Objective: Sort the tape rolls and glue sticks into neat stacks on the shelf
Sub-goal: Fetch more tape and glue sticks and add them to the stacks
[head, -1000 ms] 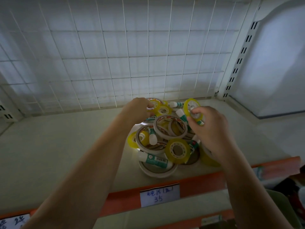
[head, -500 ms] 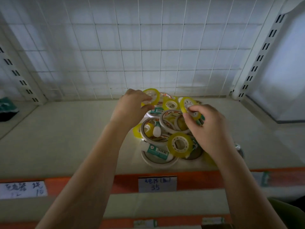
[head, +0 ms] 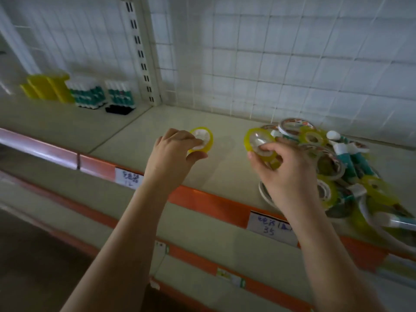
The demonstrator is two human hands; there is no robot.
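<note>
Both hands [head: 173, 152] [head: 281, 163] lifted translucent yellow tape rolls [head: 201, 139] [head: 258, 141] leftward.

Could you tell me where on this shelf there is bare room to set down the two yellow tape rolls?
The shelf is bare between the left hand and right hand, and behind them to the grid wall. Left of the left hand it is bare to the upright. It is crowded on the right, where the pile lies.
</note>
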